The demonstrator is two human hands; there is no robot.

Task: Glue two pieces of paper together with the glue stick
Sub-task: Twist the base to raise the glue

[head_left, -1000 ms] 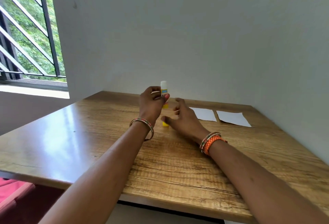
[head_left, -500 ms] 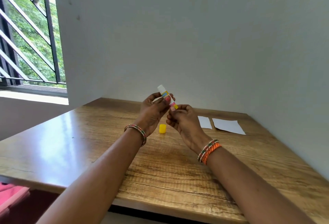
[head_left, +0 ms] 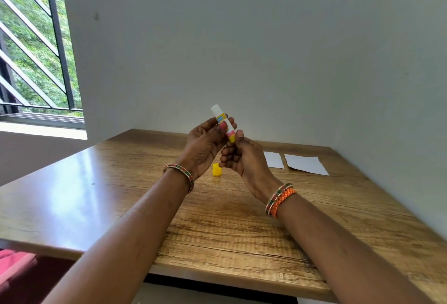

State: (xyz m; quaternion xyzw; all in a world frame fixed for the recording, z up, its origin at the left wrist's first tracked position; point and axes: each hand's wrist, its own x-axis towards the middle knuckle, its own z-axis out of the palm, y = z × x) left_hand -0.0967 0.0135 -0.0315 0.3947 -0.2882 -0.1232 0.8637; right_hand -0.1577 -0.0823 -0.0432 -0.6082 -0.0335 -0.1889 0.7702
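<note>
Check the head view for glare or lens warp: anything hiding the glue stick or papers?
Head view: window light throws a broad glare patch on the table's left side, clear of the work. Wide-angle warp bends the edges. Glue stick, cap and papers read sharp; the right hand covers part of the near paper.

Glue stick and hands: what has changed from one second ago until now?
The right hand left the table, rose and took hold of the lower end of the glue stick, which the left hand still grips and has tilted from upright. The yellow cap, earlier hidden behind the hands, now shows on the table. The two papers did not move.
</note>
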